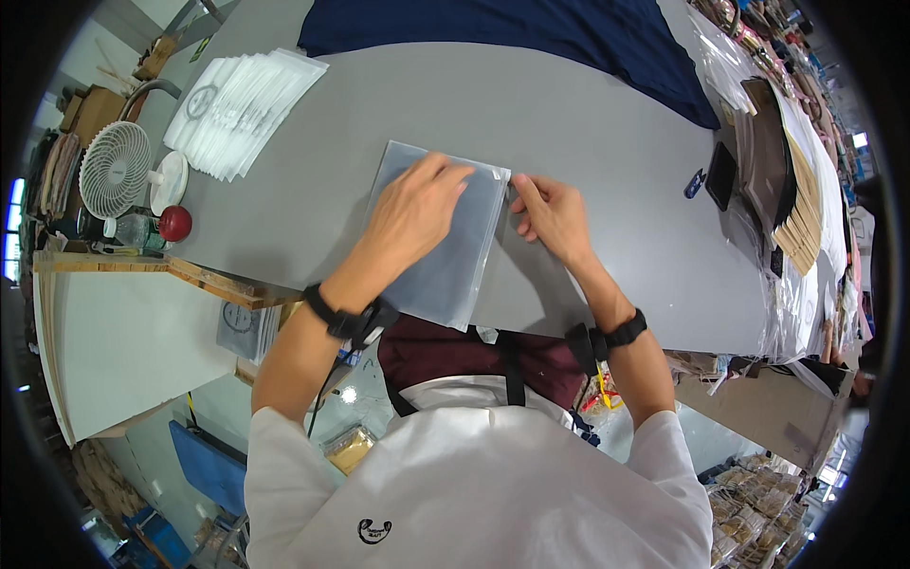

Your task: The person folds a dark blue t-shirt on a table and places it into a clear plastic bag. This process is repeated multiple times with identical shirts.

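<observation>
A clear plastic bag point(448, 263) lies flat on the grey table point(611, 277) before me, slightly slanted, its near edge at the table's front edge. Over the bag's upper part is my left hand point(419, 203), fingers bent; whether it grips anything is not plain. At the bag's top right corner, my right hand point(551, 213) has its thumb and forefinger together, and the fingertips touch or nearly touch the corner. Dark blue fabric point(498, 25) is spread along the far side of the table. A fanned pile of plastic bags point(242, 114) lies at the far left.
On the left stand a white fan point(115, 171), a plastic bottle point(135, 231) and a red apple-like fruit point(175, 223). To the right lie a black phone point(721, 176), a small blue object point(694, 183) and a stack of folded garments and card point(796, 185). A white-topped wooden board point(135, 341) is at lower left.
</observation>
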Motion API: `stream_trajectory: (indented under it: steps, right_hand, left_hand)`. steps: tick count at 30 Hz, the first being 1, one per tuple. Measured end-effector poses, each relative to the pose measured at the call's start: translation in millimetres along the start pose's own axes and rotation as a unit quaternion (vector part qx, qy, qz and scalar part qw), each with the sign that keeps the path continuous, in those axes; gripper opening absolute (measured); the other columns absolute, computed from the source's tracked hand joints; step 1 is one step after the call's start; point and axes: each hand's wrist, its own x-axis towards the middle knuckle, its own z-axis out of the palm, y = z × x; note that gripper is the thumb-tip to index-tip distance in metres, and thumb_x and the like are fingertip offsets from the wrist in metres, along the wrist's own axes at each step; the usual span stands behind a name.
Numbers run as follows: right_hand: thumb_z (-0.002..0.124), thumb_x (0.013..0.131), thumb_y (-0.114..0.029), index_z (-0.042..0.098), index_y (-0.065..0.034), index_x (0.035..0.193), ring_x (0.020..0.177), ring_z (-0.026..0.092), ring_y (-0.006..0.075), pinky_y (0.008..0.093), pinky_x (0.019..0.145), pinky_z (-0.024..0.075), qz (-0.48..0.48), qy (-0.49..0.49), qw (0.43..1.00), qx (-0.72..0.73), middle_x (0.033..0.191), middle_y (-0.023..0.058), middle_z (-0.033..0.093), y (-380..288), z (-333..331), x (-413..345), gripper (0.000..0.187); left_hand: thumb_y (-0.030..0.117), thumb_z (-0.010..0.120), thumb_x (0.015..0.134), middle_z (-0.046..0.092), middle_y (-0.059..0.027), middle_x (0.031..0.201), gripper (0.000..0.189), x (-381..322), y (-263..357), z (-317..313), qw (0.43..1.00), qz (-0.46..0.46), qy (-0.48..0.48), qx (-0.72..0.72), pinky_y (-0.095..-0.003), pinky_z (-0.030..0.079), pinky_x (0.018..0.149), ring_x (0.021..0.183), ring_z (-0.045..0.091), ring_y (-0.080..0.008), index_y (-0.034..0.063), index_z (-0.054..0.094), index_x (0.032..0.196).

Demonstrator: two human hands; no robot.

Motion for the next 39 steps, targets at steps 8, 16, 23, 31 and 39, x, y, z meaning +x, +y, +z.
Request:
stream_trajectory:
  steps: [8, 16, 23, 31, 39]
  right_hand:
    - [0.071, 0.102, -0.027, 0.072, 0.0021, 0.093, 0.052, 0.061, 0.0093, 0.0246, 0.046, 0.0488, 0.035, -0.028, 0.998, 0.045, 0.071, 0.0035, 0.067, -1, 14, 32, 0.031]
    - [0.066, 0.100, -0.019, 0.071, 0.0037, 0.087, 0.052, 0.064, 0.0130, 0.0298, 0.049, 0.0515, 0.102, -0.245, 0.964, 0.015, 0.068, 0.0079, 0.069, -17, 23, -88, 0.027]
    - [0.065, 0.102, -0.021, 0.067, 0.0035, 0.089, 0.051, 0.060, 0.0112, 0.0297, 0.045, 0.0473, 0.147, -0.223, 0.960, 0.084, 0.068, 0.0076, 0.067, 4, 17, -117, 0.028]
    - [0.075, 0.098, -0.020, 0.077, -0.0022, 0.096, 0.052, 0.056, 0.0103, 0.0303, 0.053, 0.0469, -0.020, -0.437, 0.898, -0.048, 0.063, 0.0066, 0.066, 7, 67, -172, 0.018]
    - [0.073, 0.102, -0.023, 0.076, 0.0020, 0.101, 0.062, 0.067, 0.0103, 0.0247, 0.057, 0.0546, 0.013, -0.336, 0.941, -0.033, 0.074, 0.0053, 0.073, 3, 49, -142, 0.025]
  left_hand:
    - [0.021, 0.064, 0.097, 0.076, -0.0203, 0.096, 0.021, 65, -14, 41, 0.984, -0.097, -0.147, -0.031, -0.0506, 0.057, 0.082, 0.091, 0.072, -0.0418, 0.0059, 0.076, 0.105]
    - [0.020, 0.065, 0.098, 0.076, -0.0176, 0.101, 0.022, 56, -26, 43, 0.991, -0.126, -0.011, 0.040, -0.0493, 0.057, 0.080, 0.091, 0.072, -0.0409, 0.0071, 0.070, 0.115]
    - [0.026, 0.066, 0.106, 0.075, -0.0060, 0.091, 0.028, -88, 31, -29, 0.750, -0.160, -0.380, -0.518, -0.0265, 0.058, 0.071, 0.091, 0.074, -0.0125, -0.0015, 0.071, 0.109]
    - [0.032, 0.069, 0.104, 0.067, -0.0074, 0.124, 0.046, -272, 56, 26, 0.725, -0.475, 0.131, -0.482, -0.0331, 0.054, 0.093, 0.107, 0.064, -0.0158, -0.0017, 0.059, 0.134]
    - [0.015, 0.075, 0.098, 0.072, -0.0114, 0.120, 0.039, -480, -10, -36, 0.455, -0.665, 0.473, -0.355, -0.0348, 0.054, 0.098, 0.107, 0.068, -0.0197, -0.0052, 0.065, 0.129]
